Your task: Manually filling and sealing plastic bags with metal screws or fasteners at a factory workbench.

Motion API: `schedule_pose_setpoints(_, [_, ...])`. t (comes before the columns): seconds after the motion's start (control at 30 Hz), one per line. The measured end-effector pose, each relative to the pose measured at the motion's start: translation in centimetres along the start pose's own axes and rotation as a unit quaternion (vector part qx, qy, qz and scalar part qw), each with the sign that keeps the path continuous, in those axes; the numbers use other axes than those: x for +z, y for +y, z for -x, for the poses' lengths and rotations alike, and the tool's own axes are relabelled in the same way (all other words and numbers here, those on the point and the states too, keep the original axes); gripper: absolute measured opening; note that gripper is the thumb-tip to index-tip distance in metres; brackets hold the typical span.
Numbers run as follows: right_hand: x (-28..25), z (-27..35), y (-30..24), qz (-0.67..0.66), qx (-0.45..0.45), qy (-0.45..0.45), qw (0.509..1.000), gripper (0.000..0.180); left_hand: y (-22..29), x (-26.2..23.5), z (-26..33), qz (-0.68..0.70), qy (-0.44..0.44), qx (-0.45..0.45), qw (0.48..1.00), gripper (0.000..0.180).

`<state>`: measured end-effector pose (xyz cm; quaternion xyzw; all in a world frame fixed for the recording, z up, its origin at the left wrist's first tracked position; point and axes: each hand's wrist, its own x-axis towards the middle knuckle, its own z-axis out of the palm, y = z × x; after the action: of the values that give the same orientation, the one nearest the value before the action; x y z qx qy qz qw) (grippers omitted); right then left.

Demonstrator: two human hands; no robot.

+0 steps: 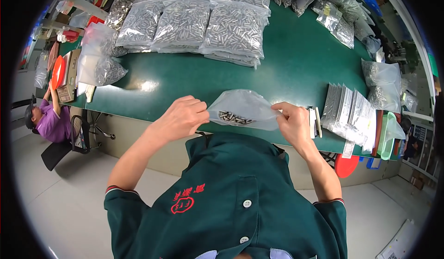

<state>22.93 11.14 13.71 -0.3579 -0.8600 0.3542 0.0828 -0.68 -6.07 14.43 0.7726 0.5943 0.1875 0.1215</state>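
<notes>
Between my two hands a clear plastic bag is stretched at the front edge of the green table. A small heap of short metal pins lies inside it. My left hand pinches the bag's left corner, fingers curled. On the other side, my right hand grips the right corner between thumb and fingers. The bag's mouth appears spread a little, though its exact edge is hard to make out.
Filled bags of metal pins are stacked at the back of the table. To the right stands a row of flat silvery packets beside a green tray. At far left, a person in purple sits by a scale.
</notes>
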Motion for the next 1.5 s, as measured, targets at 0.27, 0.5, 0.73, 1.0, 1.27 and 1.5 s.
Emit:
schedule_pose_setpoints(0.27, [-1.6,1.5,-3.1,-0.062,0.072,0.001,0.996,0.023,-0.5,-3.4,-0.1,-0.001,0.022,-0.012,1.000,0.017])
schedule_pose_setpoints(0.5, [0.2,0.3,-2.2,0.085,0.052,-0.081,0.992,0.016,-0.7,-0.2,-0.2,-0.016,0.009,-0.001,1.000,0.015])
schedule_pose_setpoints(0.73, [0.6,-2.5,-2.5,0.310,-0.061,-0.174,0.933,0.015,3.3,-0.6,-0.9,-0.011,-0.054,-0.118,0.992,0.014])
schedule_pose_setpoints(1.0, [-0.6,-1.0,-0.7,0.044,-0.051,-0.145,0.987,0.026,1.2,0.4,2.7,-0.003,-0.025,-0.017,1.000,0.018])
schedule_pose_setpoints(1.27, [-0.7,1.7,-2.0,-0.013,0.038,-0.089,0.995,0.025,-0.2,-1.2,2.2,-0.045,-0.016,-0.015,0.999,0.018])
schedule_pose_setpoints(1.5, [0.7,1.0,-0.6,-0.113,0.097,-0.110,0.983,0.025,-0.9,1.2,2.2,0.041,0.014,-0.058,0.997,0.026])
